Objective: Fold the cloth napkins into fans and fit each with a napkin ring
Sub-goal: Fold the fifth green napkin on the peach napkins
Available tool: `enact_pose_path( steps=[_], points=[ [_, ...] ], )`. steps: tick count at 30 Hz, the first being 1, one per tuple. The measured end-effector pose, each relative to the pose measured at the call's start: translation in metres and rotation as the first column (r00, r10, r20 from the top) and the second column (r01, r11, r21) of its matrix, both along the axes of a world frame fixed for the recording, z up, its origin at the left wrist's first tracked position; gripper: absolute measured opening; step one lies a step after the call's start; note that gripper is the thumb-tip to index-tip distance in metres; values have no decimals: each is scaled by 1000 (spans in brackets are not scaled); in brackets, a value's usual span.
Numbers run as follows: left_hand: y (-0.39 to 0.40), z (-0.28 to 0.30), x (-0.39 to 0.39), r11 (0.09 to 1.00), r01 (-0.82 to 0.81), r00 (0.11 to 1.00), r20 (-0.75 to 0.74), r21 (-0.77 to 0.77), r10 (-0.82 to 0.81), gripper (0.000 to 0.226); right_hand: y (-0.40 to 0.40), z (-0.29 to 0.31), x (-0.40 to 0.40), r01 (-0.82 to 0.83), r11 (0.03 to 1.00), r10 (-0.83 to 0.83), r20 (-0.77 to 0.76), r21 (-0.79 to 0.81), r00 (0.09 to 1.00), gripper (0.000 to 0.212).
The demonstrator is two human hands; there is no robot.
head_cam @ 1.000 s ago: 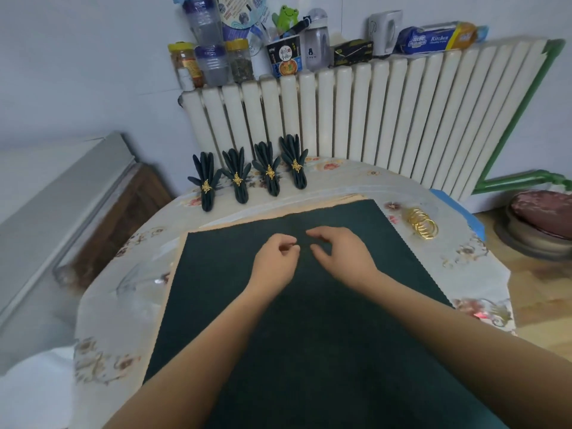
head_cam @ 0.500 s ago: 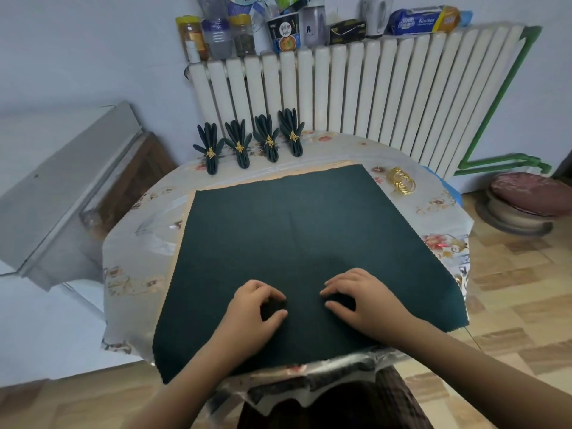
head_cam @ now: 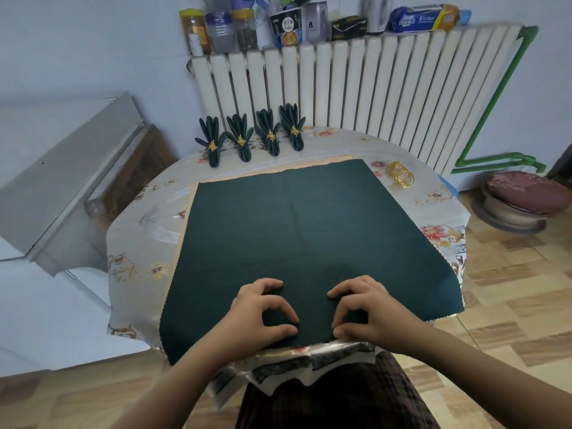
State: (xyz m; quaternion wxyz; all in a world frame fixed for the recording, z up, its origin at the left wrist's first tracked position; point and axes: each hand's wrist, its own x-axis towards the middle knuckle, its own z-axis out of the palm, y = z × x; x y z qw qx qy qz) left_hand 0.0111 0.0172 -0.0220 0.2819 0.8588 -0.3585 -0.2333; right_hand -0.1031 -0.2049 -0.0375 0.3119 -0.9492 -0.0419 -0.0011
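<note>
Step in hand looks like the 1st pleat of a new fan: dark green napkin (head_cam: 309,236) lies flat on the surface (head_cam: 136,249), spread from the fingers outward to the far side. Left hand (head_cam: 263,314) and right hand (head_cam: 368,314) sit at its near edge, fingers curled, thumb and fingers of each pinching the hem. Next move prob. calls for lifting that hem evenly w/ both hands and folding a narrow strip away, kept straight.

Well beyond the fingers: 4 finished fans (head_cam: 250,134) in a row, each w/ a gold ring. Beyond and right of the right fingers: spare gold rings (head_cam: 401,178) in a pile. Surface has a floral plastic cover. Behind it a white radiator (head_cam: 356,88) topped w/ jars and boxes; wood-pattern floor; cushioned stool (head_cam: 523,199) far right.
</note>
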Motion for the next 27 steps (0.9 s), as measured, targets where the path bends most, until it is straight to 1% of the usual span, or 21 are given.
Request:
enact_pose_path(
  steps=[2,5,9,10,12,15,17,19,20,22,24,25,26,27],
  points=[
    [0,0,0,1000,-4,1000,-9,0,4,9,0,-3,2,23,1000,-22,32,-5,999,8],
    [-1,1,-1,1000,-5,1000,-5,13,5,9,5,-8,4,34,999,-30,110,-30,993,16],
    [-3,3,-2,1000,-9,1000,-17,22,10,13,13,-13,5,40,991,-17,174,-125,985,20],
    [-3,3,-2,1000,-8,1000,-23,27,9,15,13,-12,6,42,990,-20,161,-134,987,18],
    [-2,5,-2,999,1,999,-39,45,1,23,13,-6,8,43,993,-35,75,-106,997,16],
    [-3,6,-4,995,34,999,-37,92,-30,34,11,9,16,33,999,-36,-89,-36,995,31],
    [-5,8,-5,995,23,1000,-12,101,-22,27,8,18,23,48,999,-49,-153,-11,987,30],
    [-8,11,-3,997,-21,1000,-1,78,21,13,6,24,28,64,998,-64,-199,-4,978,26],
    [-9,12,-2,997,-39,999,-8,69,40,10,5,25,29,70,998,-69,-213,-2,975,23],
    [-11,14,3,997,-51,998,-28,59,53,15,5,27,29,80,997,-75,-206,17,976,19],
    [-12,15,7,997,-50,998,-35,61,53,17,8,30,24,101,992,-86,-183,74,979,12],
    [-12,16,8,997,-48,998,-33,67,51,17,9,31,21,101,991,-84,-188,82,979,19],
    [-13,16,10,996,-46,998,-28,75,48,17,11,32,19,86,995,-76,-190,47,979,30],
    [-14,17,12,996,-43,999,-23,82,45,17,12,31,18,62,997,-70,-177,-47,982,37]
  ],
)
